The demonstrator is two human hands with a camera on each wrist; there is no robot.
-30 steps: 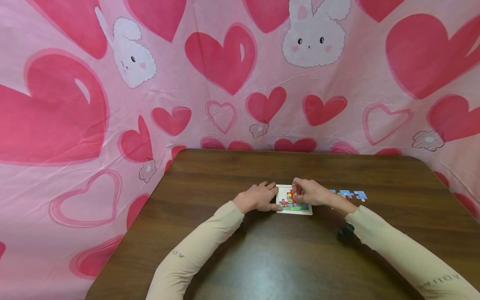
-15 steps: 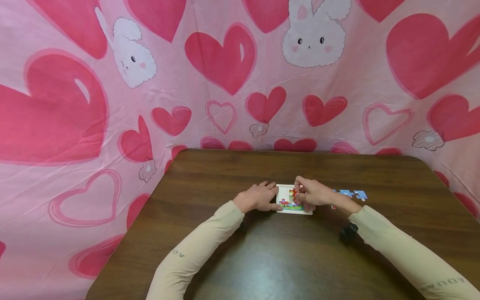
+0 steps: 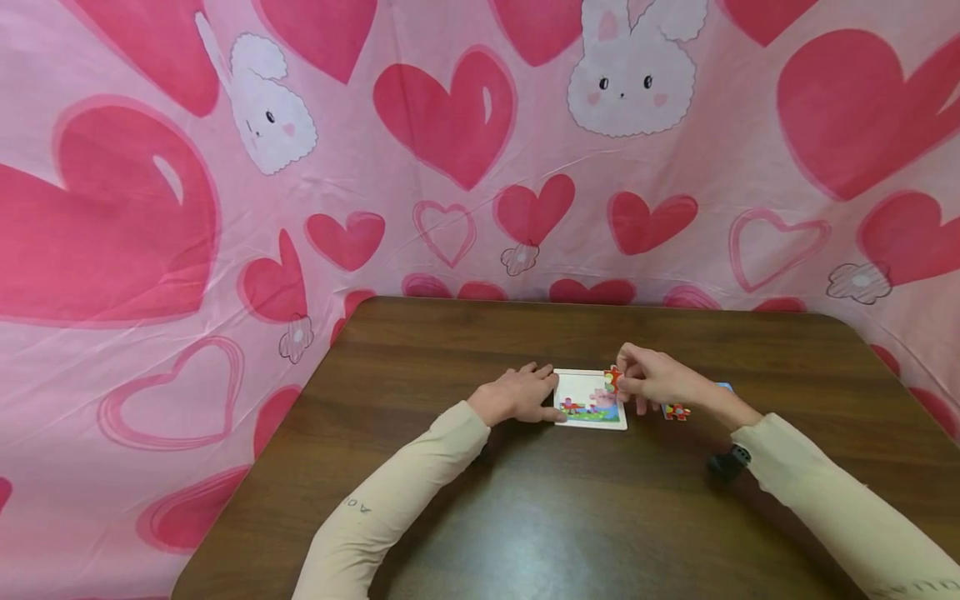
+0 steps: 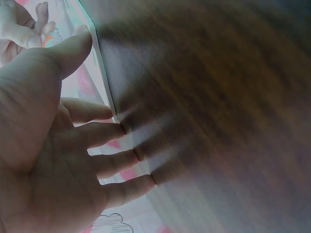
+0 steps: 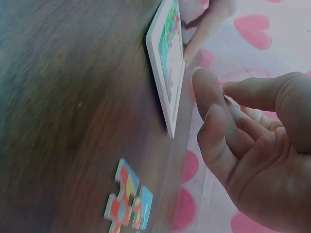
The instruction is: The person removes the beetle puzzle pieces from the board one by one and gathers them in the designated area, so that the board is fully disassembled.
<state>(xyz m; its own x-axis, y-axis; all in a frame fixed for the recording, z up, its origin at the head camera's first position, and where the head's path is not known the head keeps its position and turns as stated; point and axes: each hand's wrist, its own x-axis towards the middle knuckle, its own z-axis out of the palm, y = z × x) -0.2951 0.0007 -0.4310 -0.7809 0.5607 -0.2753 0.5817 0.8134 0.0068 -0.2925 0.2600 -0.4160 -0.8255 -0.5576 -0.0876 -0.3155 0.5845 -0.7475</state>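
The right hand [image 3: 656, 378] has shifted right, taking the red puzzle piece [image 3: 613, 380] from over the middle of the puzzle tray [image 3: 589, 427] to its far right corner. It pinches that one piece between thumb and fingertips, the grip narrow. The left hand [image 3: 517, 396] lies spread, its thumb on the tray's left edge. The head view shows the held piece's red and yellow face, which the right wrist view hardly reveals. The left wrist view alone shows the left palm and four fingertips, the outer ones down on the tabletop [image 3: 525, 500]. Right of the tray, the head view has one red loose piece [image 3: 678, 412] and a blue corner [image 3: 724, 386] past the right arm; the right wrist view shows two loose pieces close together. The arm hides the rest, so their total cannot be told.
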